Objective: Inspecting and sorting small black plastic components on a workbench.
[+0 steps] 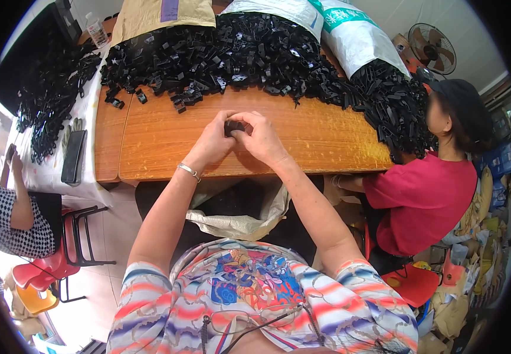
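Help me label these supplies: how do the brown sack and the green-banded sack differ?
The brown sack has a purple stripe; the green-banded sack is mostly white. The brown sack lies left of centre, the green-banded sack right. Chunky pieces lie at the brown sack's mouth; longer, slimmer pieces at the green-banded sack's. Both sacks lie open, black pieces at their mouths.

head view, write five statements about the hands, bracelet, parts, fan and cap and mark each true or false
1. The left hand and right hand meet at a small dark piece. True.
2. The bracelet is on the right wrist. False: the bracelet is on the left wrist.
3. Black parts lie heaped at the mouth of the brown sack. True.
4. The fan is at the upper left. False: the fan is at the upper right.
5. The cap on the person in red is white. False: the cap is black.
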Available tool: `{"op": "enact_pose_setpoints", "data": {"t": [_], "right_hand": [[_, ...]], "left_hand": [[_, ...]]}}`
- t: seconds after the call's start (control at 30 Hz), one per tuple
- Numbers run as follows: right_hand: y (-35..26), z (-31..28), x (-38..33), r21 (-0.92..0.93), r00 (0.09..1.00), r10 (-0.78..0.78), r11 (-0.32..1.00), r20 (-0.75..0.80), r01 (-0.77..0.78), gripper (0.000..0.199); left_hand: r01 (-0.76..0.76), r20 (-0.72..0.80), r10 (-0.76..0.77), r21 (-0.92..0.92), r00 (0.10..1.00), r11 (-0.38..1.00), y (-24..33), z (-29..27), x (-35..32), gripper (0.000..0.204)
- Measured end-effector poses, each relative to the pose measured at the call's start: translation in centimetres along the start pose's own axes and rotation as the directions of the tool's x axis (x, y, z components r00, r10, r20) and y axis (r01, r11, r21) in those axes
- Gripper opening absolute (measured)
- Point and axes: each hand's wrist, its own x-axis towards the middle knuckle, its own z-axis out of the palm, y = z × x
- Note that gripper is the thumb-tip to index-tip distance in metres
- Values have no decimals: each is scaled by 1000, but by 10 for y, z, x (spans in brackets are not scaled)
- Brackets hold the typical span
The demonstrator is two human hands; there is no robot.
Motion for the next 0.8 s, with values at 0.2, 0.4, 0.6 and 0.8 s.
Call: {"op": "enact_pose_setpoints", "data": {"t": [0.2, 0.4, 0.6, 0.8], "right_hand": [[6, 7, -5, -54, 965, -181, 983, -190, 174, 33], [-15, 4, -10, -21, 989, -65, 998, -133, 63, 34], [12, 10, -9, 76, 988, -93, 992, -123, 102, 33], [-2, 7, -13, -151, 959, -219, 969, -180, 194, 33]], "left_hand": [[124, 76, -105, -310, 992, 943, 11, -5, -5, 48], [178, -63, -209, -321, 976, 930, 6, -7, -2, 39], [45, -128, -45, -4, 991, 999, 9, -2, -4, 36], [132, 3, -163, -603, 987, 787, 18, -6, -13, 38]]}}
